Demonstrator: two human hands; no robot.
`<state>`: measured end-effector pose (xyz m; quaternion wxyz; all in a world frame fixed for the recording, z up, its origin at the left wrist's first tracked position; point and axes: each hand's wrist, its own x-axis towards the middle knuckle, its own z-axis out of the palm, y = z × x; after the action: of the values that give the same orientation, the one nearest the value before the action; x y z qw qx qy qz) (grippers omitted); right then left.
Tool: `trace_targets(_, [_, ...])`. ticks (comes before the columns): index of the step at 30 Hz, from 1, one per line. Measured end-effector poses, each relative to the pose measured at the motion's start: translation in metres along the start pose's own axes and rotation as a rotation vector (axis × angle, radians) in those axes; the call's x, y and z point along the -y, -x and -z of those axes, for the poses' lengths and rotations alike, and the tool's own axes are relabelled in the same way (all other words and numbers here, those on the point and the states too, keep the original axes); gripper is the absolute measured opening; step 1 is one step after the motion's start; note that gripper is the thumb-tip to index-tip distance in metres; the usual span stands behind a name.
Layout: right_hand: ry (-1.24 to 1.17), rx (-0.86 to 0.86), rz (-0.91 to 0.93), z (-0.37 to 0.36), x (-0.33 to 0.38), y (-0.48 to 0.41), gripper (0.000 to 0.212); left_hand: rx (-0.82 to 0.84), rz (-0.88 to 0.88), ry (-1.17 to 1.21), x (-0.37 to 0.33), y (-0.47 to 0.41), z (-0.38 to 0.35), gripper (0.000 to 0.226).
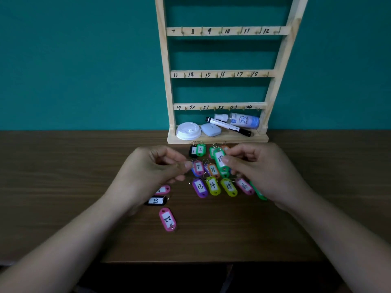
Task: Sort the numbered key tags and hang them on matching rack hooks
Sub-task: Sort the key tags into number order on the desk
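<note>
The right hand [257, 169] pinches a green tag [220, 159] in its grip above the table [63, 187], and I cannot tell if the grip of the curled left hand [155, 170] holds anything.

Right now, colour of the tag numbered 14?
Tag 14 is yellow-green; clearest in the head view.

Approx. 15 tags [212, 185], 1 rack [229, 70], 1 marker [228, 126], 1 lid [188, 131].

We see green tag [220, 159] near upright, pinched in right fingertips [227, 159], number partly hidden. Pink tag 7 [198, 167] and orange tag 8 [213, 169] lie flat between left fingers [186, 165] and right. Tags 13 [200, 187], 14 [213, 185], 15 [229, 186], 16 [244, 185] in row just below fingers. Wooden rack [222, 74] with numbered hooks [182, 31] stands beyond fingertips.
</note>
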<state>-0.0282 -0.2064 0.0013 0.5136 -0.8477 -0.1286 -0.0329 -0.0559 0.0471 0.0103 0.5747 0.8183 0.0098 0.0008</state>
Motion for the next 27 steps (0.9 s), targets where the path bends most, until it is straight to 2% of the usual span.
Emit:
trace_targets(5, [0.067,0.04,-0.164,0.048,-0.021,0.004,0.01,0.021,-0.007,-0.197,0.002,-0.004,0.006,0.021])
trace_targets(13, [0.18,0.12,-0.319,0.083,-0.044,0.017,0.004,0.04,-0.033,-0.329,0.002,-0.01,0.003,0.015])
trace_targets(20, [0.27,0.094,-0.35,0.083,-0.054,0.02,0.003,0.023,-0.061,-0.398,0.003,-0.012,-0.003,0.017])
trace_targets(24, [0.499,0.095,-0.293,0.083,-0.053,0.021,0.006,0.037,-0.065,-0.4,0.005,-0.014,-0.005,0.018])
trace_targets(27, [0.585,0.097,-0.286,0.082,-0.051,0.022,0.01,0.037,-0.063,-0.385,0.006,-0.014,-0.005,0.018])
